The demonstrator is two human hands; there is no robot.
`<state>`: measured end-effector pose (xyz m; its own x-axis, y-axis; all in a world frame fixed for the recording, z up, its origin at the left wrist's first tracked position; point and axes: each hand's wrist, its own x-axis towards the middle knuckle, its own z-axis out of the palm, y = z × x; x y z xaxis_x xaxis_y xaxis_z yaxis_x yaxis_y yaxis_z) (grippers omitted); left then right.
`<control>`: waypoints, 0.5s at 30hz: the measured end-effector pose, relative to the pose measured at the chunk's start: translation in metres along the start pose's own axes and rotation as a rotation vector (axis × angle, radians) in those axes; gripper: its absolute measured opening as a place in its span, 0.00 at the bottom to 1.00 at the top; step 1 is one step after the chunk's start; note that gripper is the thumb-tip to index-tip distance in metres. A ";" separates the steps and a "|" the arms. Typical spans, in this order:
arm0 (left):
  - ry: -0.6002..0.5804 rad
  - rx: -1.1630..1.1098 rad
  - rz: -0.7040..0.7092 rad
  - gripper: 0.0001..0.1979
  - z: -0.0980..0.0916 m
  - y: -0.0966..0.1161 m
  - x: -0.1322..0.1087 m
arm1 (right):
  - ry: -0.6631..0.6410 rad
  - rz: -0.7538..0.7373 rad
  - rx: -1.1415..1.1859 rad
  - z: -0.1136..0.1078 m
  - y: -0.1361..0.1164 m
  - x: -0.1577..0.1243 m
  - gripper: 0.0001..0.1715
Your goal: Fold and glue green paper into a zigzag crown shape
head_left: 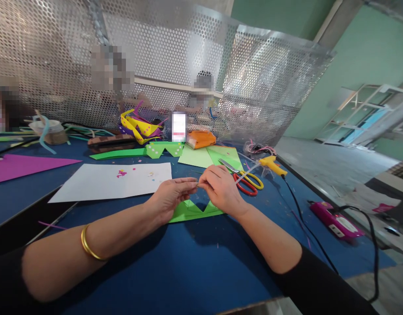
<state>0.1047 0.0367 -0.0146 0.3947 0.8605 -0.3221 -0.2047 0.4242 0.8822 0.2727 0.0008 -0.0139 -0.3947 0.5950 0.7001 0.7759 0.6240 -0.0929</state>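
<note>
My left hand (170,197) and my right hand (221,188) meet above a green zigzag-cut paper strip (191,211) lying on the blue table (175,267). Both pinch something very small between their fingertips; I cannot make out what it is. A thin translucent glue stick (249,170) runs from beside my right hand's fingers toward the yellow glue gun (272,165). Red and yellow scissors (245,180) lie just past my right hand. A gold bangle sits on my left forearm.
A white sheet (112,180) with tiny coloured bits lies to the left, purple paper (20,166) beyond it. Green sheets (208,155), an orange box (200,139) and paper crowns (139,127) sit farther back. A pink device (334,221) with black cable lies right. Other people sit behind a perforated metal screen (188,65).
</note>
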 end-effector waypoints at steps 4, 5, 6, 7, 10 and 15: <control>-0.034 -0.004 -0.004 0.10 -0.002 -0.002 0.003 | 0.002 -0.034 0.019 0.001 0.002 0.000 0.09; -0.038 -0.011 -0.010 0.10 -0.002 -0.002 0.003 | 0.005 -0.039 0.013 0.002 0.003 0.000 0.09; -0.036 -0.017 -0.018 0.10 -0.002 -0.002 0.003 | 0.005 -0.043 0.007 0.003 0.003 -0.001 0.09; -0.029 -0.024 -0.025 0.10 -0.002 -0.001 0.002 | 0.003 -0.043 0.004 0.004 0.003 -0.001 0.09; -0.014 -0.048 -0.029 0.09 0.000 0.001 0.001 | 0.024 0.015 0.062 0.006 0.003 -0.002 0.09; 0.000 -0.087 -0.013 0.07 0.002 0.002 -0.001 | 0.042 0.177 0.227 0.006 0.002 -0.002 0.09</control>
<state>0.1058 0.0359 -0.0121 0.3979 0.8549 -0.3330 -0.2768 0.4579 0.8448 0.2718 0.0038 -0.0202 -0.2388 0.6858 0.6875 0.6992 0.6128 -0.3684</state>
